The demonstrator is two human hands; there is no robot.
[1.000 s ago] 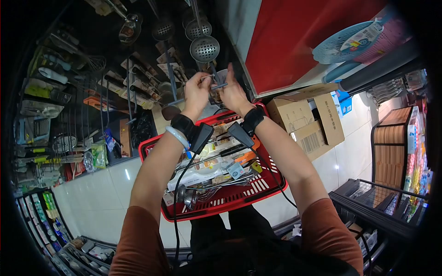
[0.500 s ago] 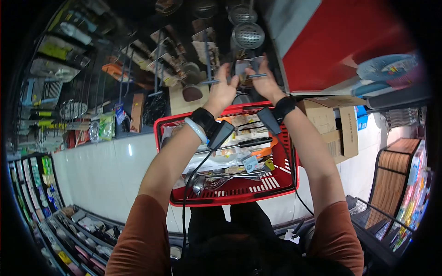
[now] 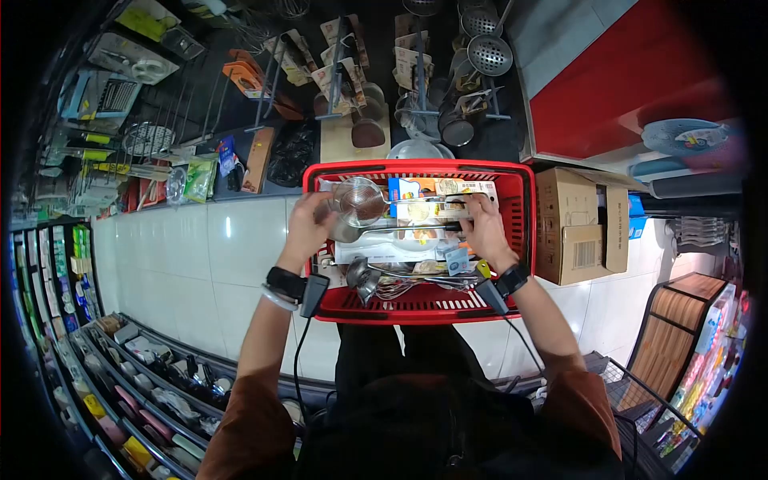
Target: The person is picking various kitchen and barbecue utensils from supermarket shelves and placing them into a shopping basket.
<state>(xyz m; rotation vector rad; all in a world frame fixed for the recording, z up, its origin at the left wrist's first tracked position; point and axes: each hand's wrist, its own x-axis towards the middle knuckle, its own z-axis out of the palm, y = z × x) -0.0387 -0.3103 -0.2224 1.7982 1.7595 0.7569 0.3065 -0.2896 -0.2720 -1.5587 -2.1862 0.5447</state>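
A red shopping basket (image 3: 524,180) in front of me holds several kitchen utensils and packaged items. Over its contents lies a round wire-mesh strainer (image 3: 362,202), its long handle pointing right. My left hand (image 3: 308,230) grips the rim side of the strainer's head. My right hand (image 3: 486,230) is closed around the handle end, by a black-handled utensil (image 3: 416,228) just below it. Part of a second round head shows under the mesh. Nearer to me in the basket are a metal ladle (image 3: 364,280) and wire whisks (image 3: 400,290).
Beyond the basket, hooks carry carded spatulas (image 3: 368,132) and perforated skimmers (image 3: 490,54). A cardboard box (image 3: 580,232) stands on the floor to the right. Shelves of goods (image 3: 120,400) line the left and near side; a wooden display unit (image 3: 680,312) is at right.
Both hands have come back from the hanging rack to the basket, spreading apart. The mesh strainer now lies between them over the basket. The view has shifted, showing more of the rack.
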